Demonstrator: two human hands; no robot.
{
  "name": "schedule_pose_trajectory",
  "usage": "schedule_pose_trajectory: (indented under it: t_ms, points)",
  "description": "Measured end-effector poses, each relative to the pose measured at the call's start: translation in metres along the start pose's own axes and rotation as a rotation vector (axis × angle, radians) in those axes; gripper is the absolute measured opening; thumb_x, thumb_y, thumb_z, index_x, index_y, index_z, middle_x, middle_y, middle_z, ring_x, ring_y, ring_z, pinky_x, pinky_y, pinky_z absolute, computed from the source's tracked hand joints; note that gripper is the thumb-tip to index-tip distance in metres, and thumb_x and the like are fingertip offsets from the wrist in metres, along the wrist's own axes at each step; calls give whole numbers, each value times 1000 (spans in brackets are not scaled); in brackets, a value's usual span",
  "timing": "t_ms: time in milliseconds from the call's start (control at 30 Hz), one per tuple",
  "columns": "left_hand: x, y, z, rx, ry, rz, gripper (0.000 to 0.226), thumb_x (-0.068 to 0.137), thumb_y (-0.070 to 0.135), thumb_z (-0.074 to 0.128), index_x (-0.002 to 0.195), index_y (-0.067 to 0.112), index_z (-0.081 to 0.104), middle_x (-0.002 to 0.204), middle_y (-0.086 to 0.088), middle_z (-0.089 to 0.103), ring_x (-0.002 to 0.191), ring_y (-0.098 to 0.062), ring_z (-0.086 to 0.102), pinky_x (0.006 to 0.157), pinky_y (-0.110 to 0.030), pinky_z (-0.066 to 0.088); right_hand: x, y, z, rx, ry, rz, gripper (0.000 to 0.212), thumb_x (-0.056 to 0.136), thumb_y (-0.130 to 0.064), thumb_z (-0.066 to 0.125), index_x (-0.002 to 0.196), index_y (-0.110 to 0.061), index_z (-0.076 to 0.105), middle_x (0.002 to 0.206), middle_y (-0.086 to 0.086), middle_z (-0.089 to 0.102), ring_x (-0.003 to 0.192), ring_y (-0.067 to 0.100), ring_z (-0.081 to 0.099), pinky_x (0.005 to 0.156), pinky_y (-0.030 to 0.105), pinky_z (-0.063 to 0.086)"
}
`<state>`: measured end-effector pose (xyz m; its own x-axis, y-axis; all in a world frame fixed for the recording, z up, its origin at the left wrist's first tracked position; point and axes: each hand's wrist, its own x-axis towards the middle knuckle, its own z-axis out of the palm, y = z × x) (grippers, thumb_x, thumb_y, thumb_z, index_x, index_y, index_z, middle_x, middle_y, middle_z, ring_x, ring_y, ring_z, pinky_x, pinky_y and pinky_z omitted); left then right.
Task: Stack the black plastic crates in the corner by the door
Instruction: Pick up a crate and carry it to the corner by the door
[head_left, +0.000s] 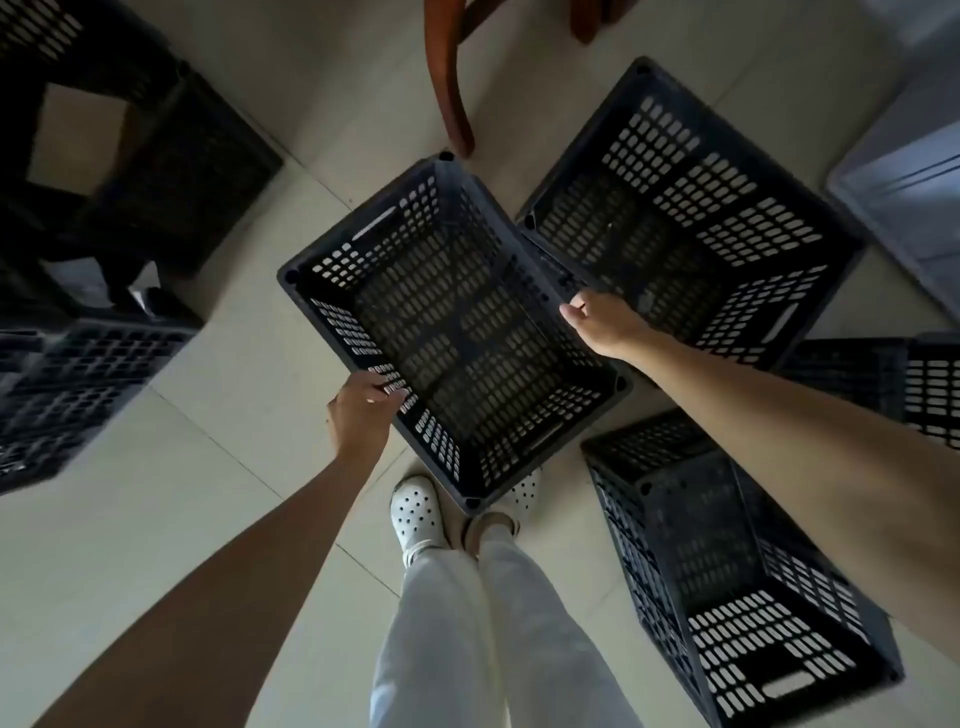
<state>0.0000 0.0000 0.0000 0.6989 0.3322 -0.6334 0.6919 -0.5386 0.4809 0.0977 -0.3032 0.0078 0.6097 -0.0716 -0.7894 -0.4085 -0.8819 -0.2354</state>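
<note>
The crate (467, 338) is a black plastic box, rectangular and open at the top. Its walls and bottom are pierced with rows of rounded slots, and each short wall has a long handle slot. It hangs between both hands over the pale, smooth tiled floor (234, 374), turned cornerwise to the person, and its near corner covers part of the right clog (524, 493). The left hand (363, 415) grasps one long rim, fingers (389, 388) curled over the edge onto the slotted inner wall, arm stretched nearly straight. The right hand (597, 325) grasps the opposite long rim, fingers (571, 310) clenched round it, forearm straight. Just beyond the right fingers stands a second crate (685, 208) of the same make; whether the two rims touch I cannot tell. Below the right forearm lies a third crate (743, 571). Well left of the left fingers sit more dark crates (78, 395), blurred. Beyond both hands a curved red-brown wooden chair leg (451, 93) meets the floor
</note>
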Motion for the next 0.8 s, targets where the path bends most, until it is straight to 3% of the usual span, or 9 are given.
schedule_pose_trajectory:
  t_ms: [167, 267, 367, 500, 633, 733, 800]
  points:
    - [24, -33, 35, -88, 50, -180, 65, 81, 21, 78, 134, 12, 41, 130, -15, 52, 119, -32, 52, 89, -41, 46, 32, 8, 25, -25, 12, 89, 64, 99, -48, 32, 149, -8, 26, 154, 15, 28, 139, 33, 33, 109, 44, 33]
    - [45, -44, 51, -197, 68, -303, 79, 81, 18, 79, 144, 14, 32, 142, -15, 42, 128, -32, 46, 101, -44, 42, 53, 9, 38, -40, 23, 110, 71, 98, -52, 34, 152, -11, 16, 159, 11, 19, 143, 33, 26, 112, 45, 29]
    - [59, -52, 64, -247, 48, -325, 78, 80, 18, 81, 143, 13, 34, 135, -15, 53, 115, -29, 54, 90, -37, 45, 72, 9, 48, 54, 9, 156, 72, 96, -52, 39, 152, -13, 15, 159, 10, 18, 143, 33, 26, 113, 46, 30]
    - [69, -52, 63, -277, 34, -401, 67, 78, 26, 82, 130, 7, 45, 127, -15, 59, 109, -31, 56, 81, -34, 43, 84, 1, 47, 369, -9, 217, 75, 95, -52, 44, 153, -15, 16, 160, 8, 18, 144, 30, 24, 114, 45, 26]
    - [74, -51, 49, -194, 1, -383, 63, 78, 42, 79, 120, 2, 52, 114, -16, 63, 98, -33, 59, 71, -36, 44, 89, -9, 32, 490, -52, 293, 72, 94, -59, 39, 152, -17, 25, 157, 6, 26, 140, 29, 33, 103, 37, 33]
    - [71, -51, 30, -142, 63, -322, 63, 79, 47, 76, 119, 5, 51, 108, -10, 57, 92, -23, 49, 67, -32, 36, 85, -13, 27, 518, -105, 368, 88, 87, -70, 40, 154, -17, 17, 161, 5, 17, 143, 30, 26, 113, 42, 25]
    - [69, -45, 10, -97, 70, -315, 64, 79, 51, 75, 119, 6, 54, 107, -9, 58, 94, -24, 51, 69, -33, 38, 74, -15, 29, 541, -159, 379, 97, 81, -75, 46, 154, -19, 16, 162, 4, 12, 145, 33, 22, 118, 47, 21]
